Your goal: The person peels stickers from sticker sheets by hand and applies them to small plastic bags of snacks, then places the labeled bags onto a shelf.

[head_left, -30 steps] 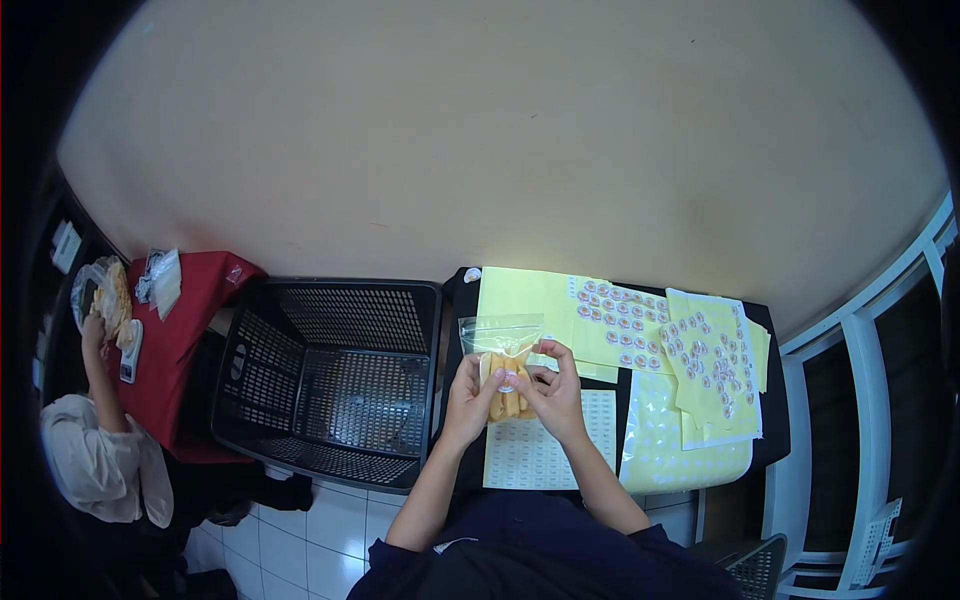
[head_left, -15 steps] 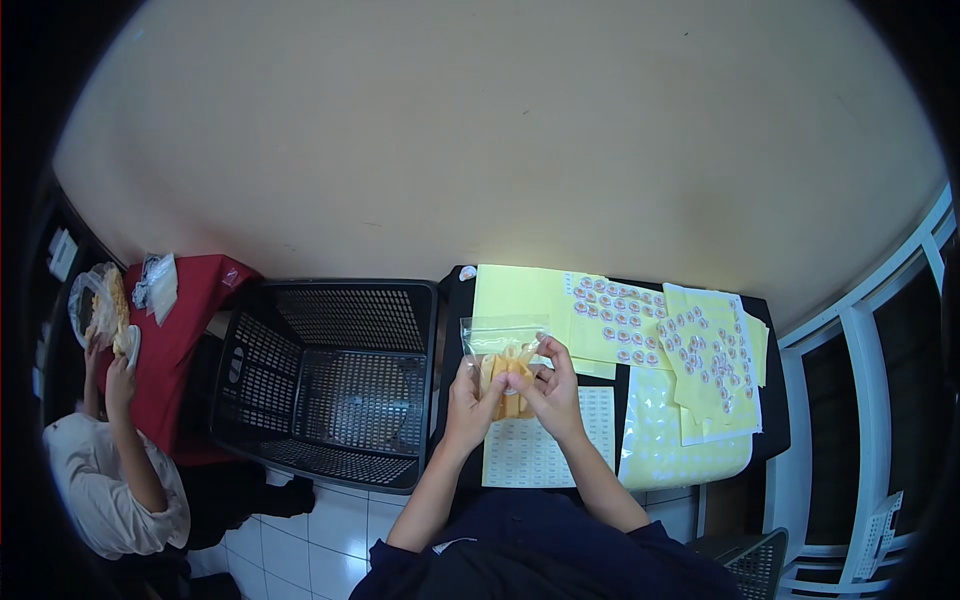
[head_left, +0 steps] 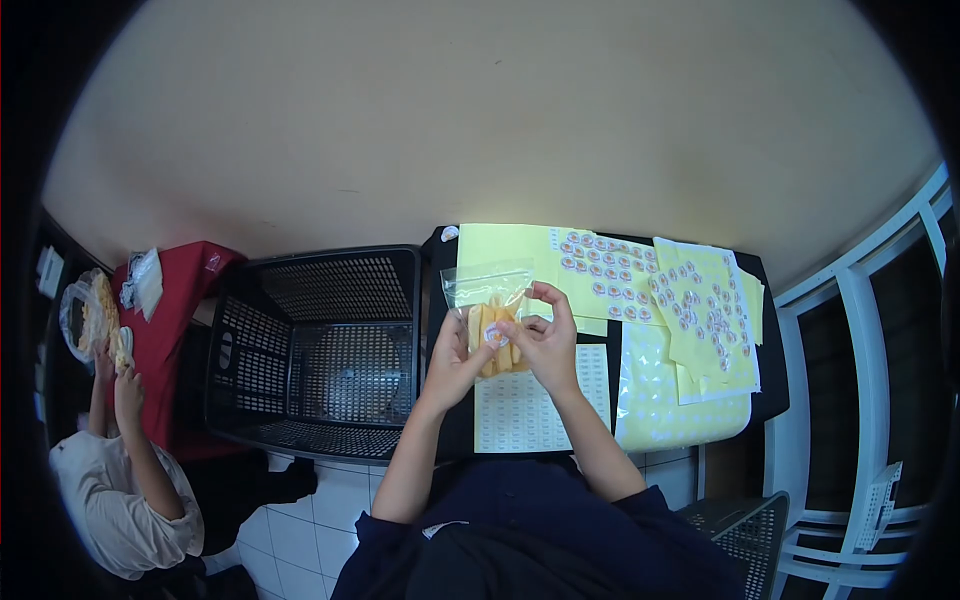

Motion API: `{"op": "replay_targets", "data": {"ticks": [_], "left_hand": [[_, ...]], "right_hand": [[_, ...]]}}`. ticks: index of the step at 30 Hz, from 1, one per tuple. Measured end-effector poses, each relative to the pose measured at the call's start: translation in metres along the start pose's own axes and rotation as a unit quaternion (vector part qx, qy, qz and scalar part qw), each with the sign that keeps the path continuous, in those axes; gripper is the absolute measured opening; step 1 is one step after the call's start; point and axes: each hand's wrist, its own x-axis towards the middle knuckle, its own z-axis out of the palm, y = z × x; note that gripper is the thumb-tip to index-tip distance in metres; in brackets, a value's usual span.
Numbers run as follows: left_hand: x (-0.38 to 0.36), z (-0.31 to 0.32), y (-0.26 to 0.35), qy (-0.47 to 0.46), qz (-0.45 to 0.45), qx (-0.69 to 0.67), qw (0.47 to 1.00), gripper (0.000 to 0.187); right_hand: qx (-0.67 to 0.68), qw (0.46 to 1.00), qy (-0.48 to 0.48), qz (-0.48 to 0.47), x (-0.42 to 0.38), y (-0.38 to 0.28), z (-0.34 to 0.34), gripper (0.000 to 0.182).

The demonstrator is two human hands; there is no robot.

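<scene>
A clear plastic bag point(head_left: 487, 284) with pale yellow stick-shaped snacks point(head_left: 482, 350) inside is held up over the table. My left hand point(head_left: 452, 362) grips its left side, thumb in front. At the other side is my right hand point(head_left: 549, 348), closed on the bag's edge with its thumb pressing the front. Near both thumbs, a round white sticker point(head_left: 493, 332) shows on the bag. Just below lies a sheet of small printed labels point(head_left: 535, 415). Behind the hands, yellow sheets with round stickers point(head_left: 605, 268) spread over the black table.
Left of the table stands a large black plastic crate point(head_left: 315, 350). Beyond it, a co-worker point(head_left: 130, 490) handles snacks at a red-covered table point(head_left: 185, 310). More yellow sticker sheets point(head_left: 705, 310) overlap at right, near a white metal frame point(head_left: 850, 370). Another crate point(head_left: 750, 540) is at lower right.
The view has shifted slightly, so the table sits higher. My right thumb has moved left across the bag's front, and the round sticker on it shows more plainly.
</scene>
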Motion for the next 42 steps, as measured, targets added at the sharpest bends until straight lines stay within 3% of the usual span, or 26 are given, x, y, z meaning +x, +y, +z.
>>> {"op": "replay_targets", "data": {"ticks": [3, 10, 12, 14, 16, 18, 20, 25, 27, 31, 34, 37, 39, 42], "left_hand": [[0.002, -0.004, -0.002, 0.006, -0.012, -0.052, 0.999, 0.034], [-0.001, -0.015, -0.013, 0.064, 0.016, -0.015, 0.998, 0.023], [-0.004, -0.024, -0.012, 0.195, -0.010, -0.047, 0.980, 0.020], [-0.009, -0.047, -0.007, 0.236, -0.035, -0.131, 0.962, 0.025], [-0.018, -0.074, -0.005, 0.191, -0.111, -0.221, 0.950, 0.034], [-0.029, -0.080, -0.007, 0.189, -0.137, -0.219, 0.947, 0.039], [-0.038, -0.085, -0.019, 0.206, -0.178, -0.187, 0.944, 0.043], [-0.059, -0.083, -0.040, 0.159, -0.236, -0.287, 0.915, 0.046], [-0.062, -0.082, -0.049, 0.113, -0.222, -0.410, 0.878, 0.043], [-0.056, -0.076, -0.052, 0.091, -0.183, -0.432, 0.878, 0.041], [-0.043, -0.068, -0.047, 0.141, -0.197, -0.389, 0.889, 0.038], [-0.032, -0.059, -0.046, 0.134, -0.223, -0.359, 0.897, 0.038], [-0.026, -0.054, -0.044, 0.131, -0.232, -0.352, 0.897, 0.038], [-0.021, -0.052, -0.046, 0.119, -0.244, -0.353, 0.896, 0.040]], "right_hand": [[0.018, 0.999, -0.034, -0.020, 0.001, -0.006, 0.001, 0.056], [0.004, 0.998, -0.062, 0.011, -0.009, 0.000, 0.006, 0.060], [-0.010, 0.988, -0.136, -0.071, -0.010, 0.004, 0.004, 0.063], [-0.027, 0.991, -0.117, -0.061, -0.011, 0.009, -0.006, 0.060], [-0.224, 0.972, -0.065, -0.027, -0.012, 0.024, -0.015, 0.051], [-0.291, 0.951, -0.083, -0.070, -0.018, 0.038, -0.017, 0.043], [-0.399, 0.896, -0.132, -0.145, -0.026, 0.047, -0.014, 0.041], [-0.434, 0.867, -0.165, -0.180, -0.033, 0.064, -0.014, 0.039], [-0.444, 0.858, -0.156, -0.207, -0.033, 0.069, -0.016, 0.037], [-0.436, 0.862, -0.157, -0.205, -0.035, 0.071, -0.016, 0.033], [-0.427, 0.867, -0.154, -0.206, -0.034, 0.075, -0.019, 0.031], [-0.380, 0.893, -0.149, -0.188, -0.034, 0.076, -0.022, 0.032], [-0.279, 0.944, -0.131, -0.122, -0.034, 0.076, -0.022, 0.033], [-0.271, 0.947, -0.129, -0.117, -0.034, 0.079, -0.022, 0.036]]}}
